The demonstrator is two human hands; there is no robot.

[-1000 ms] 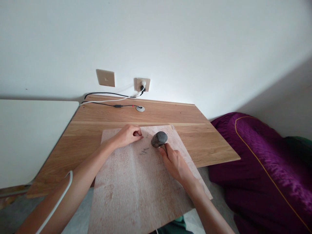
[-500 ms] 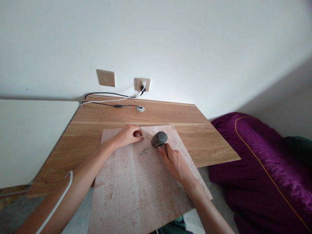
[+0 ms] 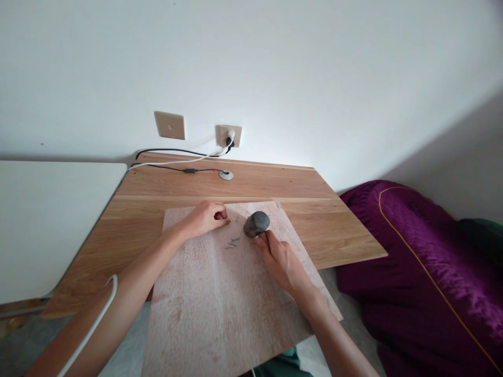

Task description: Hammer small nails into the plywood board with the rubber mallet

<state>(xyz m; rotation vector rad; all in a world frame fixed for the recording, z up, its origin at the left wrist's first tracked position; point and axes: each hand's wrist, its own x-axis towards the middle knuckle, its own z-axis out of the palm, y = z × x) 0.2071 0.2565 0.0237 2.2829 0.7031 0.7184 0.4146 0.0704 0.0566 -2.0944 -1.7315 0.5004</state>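
My right hand [image 3: 281,259] is wrapped around the handle of a hammer [image 3: 257,224], whose dark grey, worn head sits above the upper right of a thin wooden board [image 3: 204,303]. On the board's upper left rests my left hand [image 3: 206,217], thumb and fingers curled together in a pinch. A tiny pale glint shows at its fingertips, too small to name. Several small nails [image 3: 231,244] lie loose between the two hands. Another small nail [image 3: 237,219] is just right of my left fingertips; whether it stands or lies I cannot tell.
Beneath the board is a wooden tabletop [image 3: 338,230]. A white panel [image 3: 58,225] borders it on the left. Black and white cables run along the back to a wall socket [image 3: 236,136]. Purple cloth [image 3: 361,251] covers something on the right. A white cord [image 3: 92,330] crosses my left forearm.
My left thumb and fingertips have drawn slightly closer together and a little left. The hammer, the loose nails and the board look nearly the same.
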